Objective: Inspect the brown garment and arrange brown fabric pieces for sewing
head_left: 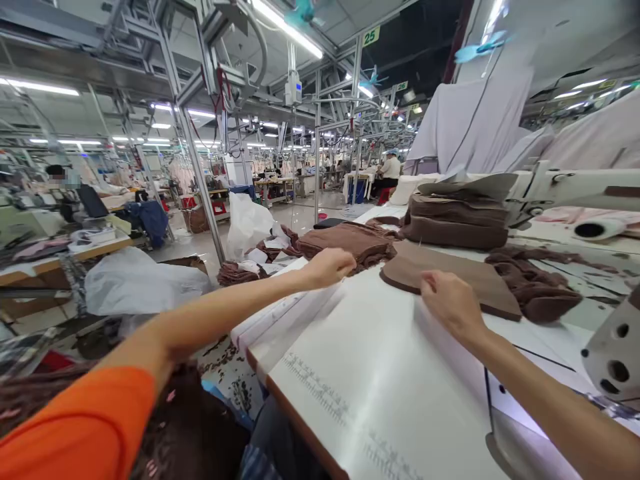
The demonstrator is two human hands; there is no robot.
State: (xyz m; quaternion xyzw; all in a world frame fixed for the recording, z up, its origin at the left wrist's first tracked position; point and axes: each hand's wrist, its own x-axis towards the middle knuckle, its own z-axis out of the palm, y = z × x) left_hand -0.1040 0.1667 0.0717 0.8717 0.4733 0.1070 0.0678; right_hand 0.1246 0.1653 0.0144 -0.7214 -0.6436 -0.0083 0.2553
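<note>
A flat brown fabric piece [450, 270] lies on the white sewing table [370, 373] in front of me. My right hand [450, 303] rests on the near edge of that piece, fingers curled down and pressed on it. My left hand [330, 265] is closed at the piece's left side, next to a low pile of folded brown fabric [350, 241]. What its fingers hold, if anything, is hidden. My left sleeve is orange.
A taller stack of brown pieces [457, 217] stands behind. Crumpled brown strips [540, 290] lie at the right. A sewing machine [615, 347] fills the right edge. White plastic bags [145, 280] and brown scraps sit left of the table. Other workers sit far behind.
</note>
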